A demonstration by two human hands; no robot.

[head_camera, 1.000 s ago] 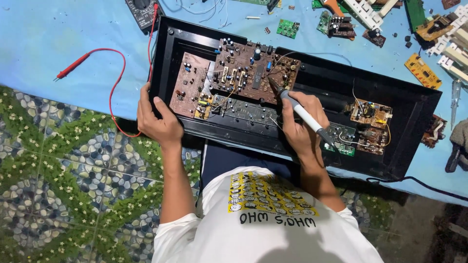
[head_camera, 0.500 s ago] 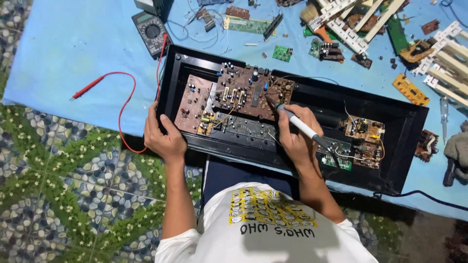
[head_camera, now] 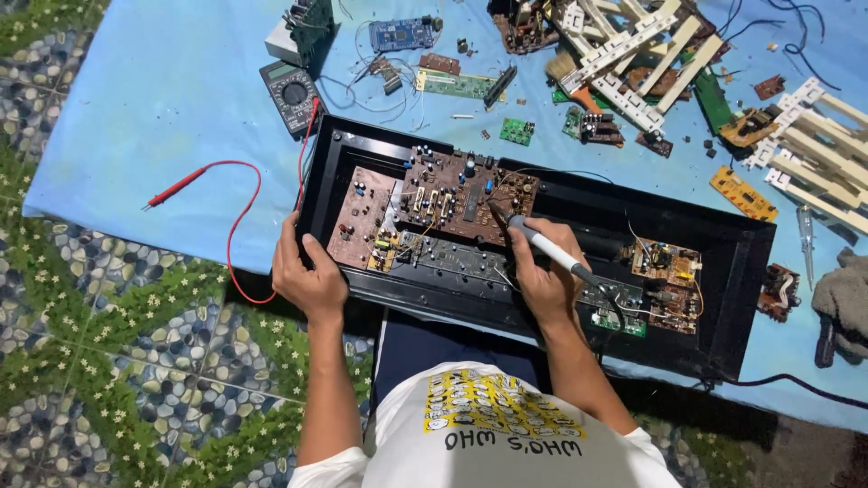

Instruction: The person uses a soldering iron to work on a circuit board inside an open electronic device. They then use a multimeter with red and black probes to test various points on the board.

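Observation:
A long black open device case [head_camera: 723,298] lies on a blue sheet, with brown circuit boards [head_camera: 452,194] inside. My left hand [head_camera: 307,276] grips the case's near left edge. My right hand [head_camera: 542,271] holds a soldering iron [head_camera: 542,246] with a white handle. Its tip touches the large brown board near the middle. A smaller board with wires [head_camera: 667,271] sits at the right end of the case.
A black multimeter [head_camera: 291,93] with a red probe lead [head_camera: 203,181] lies at the upper left. Loose circuit boards, white key strips [head_camera: 633,54] and parts are scattered along the far side. A grey cloth [head_camera: 845,298] lies at right. A patterned floor [head_camera: 117,361] borders the sheet.
The view has shifted, so the case sits lower and more of the far clutter shows. Both hands keep their hold; the iron tip stays on the brown board.

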